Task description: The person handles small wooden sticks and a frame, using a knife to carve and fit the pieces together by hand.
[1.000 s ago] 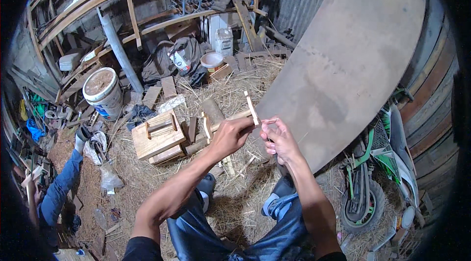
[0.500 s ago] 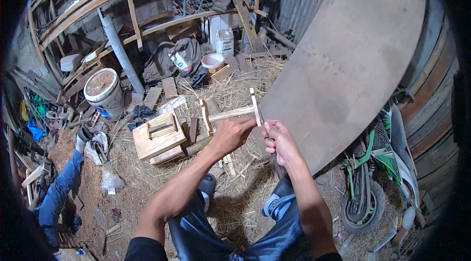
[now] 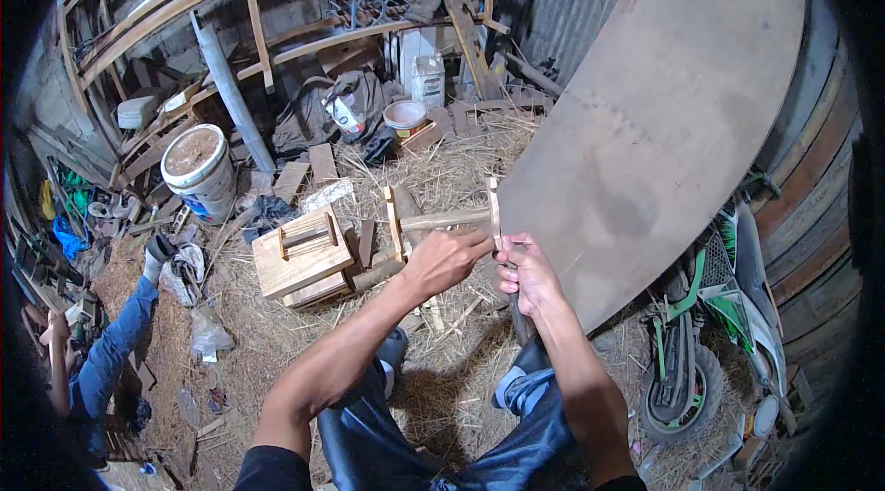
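An H-shaped wooden frame, a pale rail between two short crosspieces, sits in front of me at a tilt. My left hand is closed, its fingertips pinched at the lower part of the right crosspiece. Right beside that crosspiece, my right hand is curled closed with the thumb on top. What it grips is mostly hidden; a dark, long shape shows under the fist. To the left of the frame lies a light wooden box with a small rail on its top.
A large brown board leans on the right, above a green-and-white motorbike. Buckets stand at the back, one filled, one small and white. Another person's jeans-clad leg is at left. Straw and wood scraps cover the floor.
Both hands and the wooden frame have shifted slightly right and toward me. A thin grey strip beside the right crosspiece no longer shows. At far left, the other person's hand has come into view.
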`<action>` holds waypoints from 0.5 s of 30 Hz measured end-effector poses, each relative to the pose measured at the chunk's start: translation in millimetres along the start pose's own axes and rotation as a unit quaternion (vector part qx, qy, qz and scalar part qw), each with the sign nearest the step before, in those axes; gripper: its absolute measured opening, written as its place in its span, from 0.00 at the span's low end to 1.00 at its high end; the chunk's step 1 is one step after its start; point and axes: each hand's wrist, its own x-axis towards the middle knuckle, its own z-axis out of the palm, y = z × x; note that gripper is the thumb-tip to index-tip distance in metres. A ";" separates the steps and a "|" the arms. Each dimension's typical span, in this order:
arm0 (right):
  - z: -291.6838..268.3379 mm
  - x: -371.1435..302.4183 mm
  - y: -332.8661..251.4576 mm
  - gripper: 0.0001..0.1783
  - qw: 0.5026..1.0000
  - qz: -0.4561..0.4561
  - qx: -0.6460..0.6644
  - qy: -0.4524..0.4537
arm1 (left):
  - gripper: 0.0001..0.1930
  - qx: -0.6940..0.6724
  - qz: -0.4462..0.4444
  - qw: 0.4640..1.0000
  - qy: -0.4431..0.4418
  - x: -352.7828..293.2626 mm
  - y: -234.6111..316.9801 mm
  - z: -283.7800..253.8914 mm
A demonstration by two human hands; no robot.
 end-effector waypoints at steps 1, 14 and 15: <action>-1.0 0.9 2.0 0.12 1.000 -0.001 0.002 0.006 | 0.14 -0.002 0.001 1.000 -0.008 0.6 0.8 1.1; 13.2 0.1 -3.3 0.07 0.981 -0.112 -0.160 0.010 | 0.12 -0.170 -0.073 0.974 0.128 0.9 2.4 -2.9; 13.8 -0.1 -3.4 0.07 0.981 -0.110 -0.159 0.006 | 0.11 -0.186 -0.081 0.971 0.130 0.7 1.8 -1.6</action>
